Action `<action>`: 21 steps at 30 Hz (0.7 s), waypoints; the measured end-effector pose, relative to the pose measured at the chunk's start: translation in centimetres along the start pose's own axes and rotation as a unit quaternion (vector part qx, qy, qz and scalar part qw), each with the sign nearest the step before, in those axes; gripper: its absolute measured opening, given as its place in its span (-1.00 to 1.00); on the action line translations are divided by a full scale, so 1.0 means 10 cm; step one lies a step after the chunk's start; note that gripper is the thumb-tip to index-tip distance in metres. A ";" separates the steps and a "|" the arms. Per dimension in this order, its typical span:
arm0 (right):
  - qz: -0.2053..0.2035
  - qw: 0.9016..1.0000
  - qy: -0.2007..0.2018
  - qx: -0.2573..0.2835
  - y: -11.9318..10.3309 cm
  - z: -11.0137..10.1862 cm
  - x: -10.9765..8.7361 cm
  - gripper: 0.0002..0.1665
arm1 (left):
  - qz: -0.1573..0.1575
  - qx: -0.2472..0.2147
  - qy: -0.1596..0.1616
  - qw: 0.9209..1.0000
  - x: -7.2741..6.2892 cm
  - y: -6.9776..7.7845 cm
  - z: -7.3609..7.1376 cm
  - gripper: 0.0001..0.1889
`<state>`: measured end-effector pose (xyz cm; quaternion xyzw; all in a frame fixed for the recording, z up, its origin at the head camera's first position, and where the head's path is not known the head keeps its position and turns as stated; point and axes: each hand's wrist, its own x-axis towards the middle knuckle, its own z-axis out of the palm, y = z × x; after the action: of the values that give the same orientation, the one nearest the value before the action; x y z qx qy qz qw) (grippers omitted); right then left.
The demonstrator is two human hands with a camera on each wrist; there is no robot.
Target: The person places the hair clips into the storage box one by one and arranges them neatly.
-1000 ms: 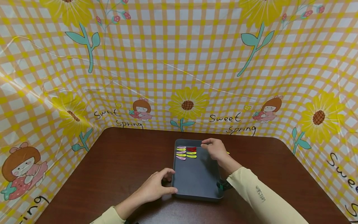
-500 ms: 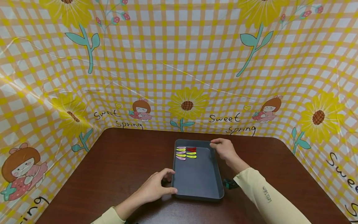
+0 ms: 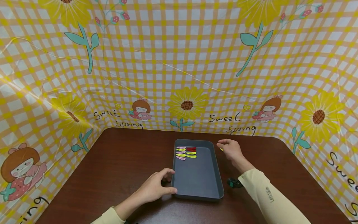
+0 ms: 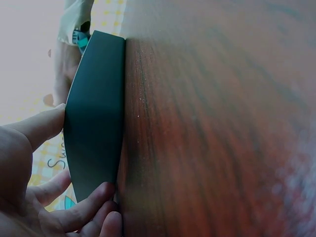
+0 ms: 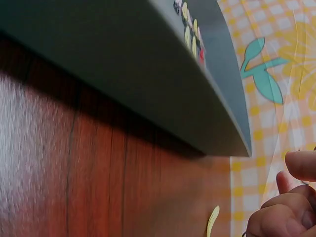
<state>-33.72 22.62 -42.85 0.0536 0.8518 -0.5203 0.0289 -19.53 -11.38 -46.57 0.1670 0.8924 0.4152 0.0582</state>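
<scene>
A dark grey rectangular tray [image 3: 195,180] stands on the brown table. In its far left part lie several snap hair clips [image 3: 181,152] in two columns, pink, yellow and red. My left hand [image 3: 153,186] holds the tray's left side; in the left wrist view the thumb [image 4: 47,123] is at the rim and lower fingers lie against the outer wall. Just beyond the far right corner, my right hand [image 3: 230,150] hovers apart from the tray, fingers loosely bent, with no clip plainly visible in them. A yellow hair clip [image 5: 213,221] lies on the table near it, partly hidden in the head view.
The table [image 3: 126,155] runs back to a yellow checked cloth [image 3: 156,77] with sunflowers, which encloses the far side and both flanks. The tray's raised wall [image 5: 163,84] stands between the right hand and the clips in it.
My right hand has moved right, from over the tray's far right corner to the table beside it. The left hand, the tray and the clips inside have stayed put.
</scene>
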 end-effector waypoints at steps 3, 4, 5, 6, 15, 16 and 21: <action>0.003 1.000 0.004 -0.002 0.06 -0.02 0.03 -0.52 | 0.000 0.000 0.000 1.000 0.00 0.00 0.00 -0.37; 0.005 1.000 0.005 -0.002 0.07 -0.03 0.03 -0.52 | 0.000 0.000 0.000 1.000 0.00 0.00 0.00 -0.36; 0.007 1.000 0.006 -0.002 0.09 -0.04 0.04 -0.52 | 0.000 -0.001 0.000 1.000 0.00 0.00 0.00 -0.36; 0.009 1.000 0.006 -0.002 0.11 -0.05 0.04 -0.52 | -0.001 -0.001 0.000 1.000 0.00 0.00 0.00 -0.37; 0.024 1.000 0.013 0.002 0.24 -0.09 0.09 -0.51 | 0.001 0.001 0.000 1.000 0.00 0.00 0.00 -0.37; 0.025 1.000 0.014 0.002 0.25 -0.10 0.10 -0.50 | 0.001 0.001 0.000 1.000 0.00 0.00 0.00 -0.37; 0.033 0.999 0.019 -0.001 0.33 -0.11 0.13 -0.49 | 0.002 -0.001 0.000 1.000 0.00 0.00 0.00 -0.37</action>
<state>-34.64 25.21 -45.40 0.0909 0.8504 -0.5173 0.0300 -19.53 -11.41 -46.60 0.1691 0.8917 0.4160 0.0577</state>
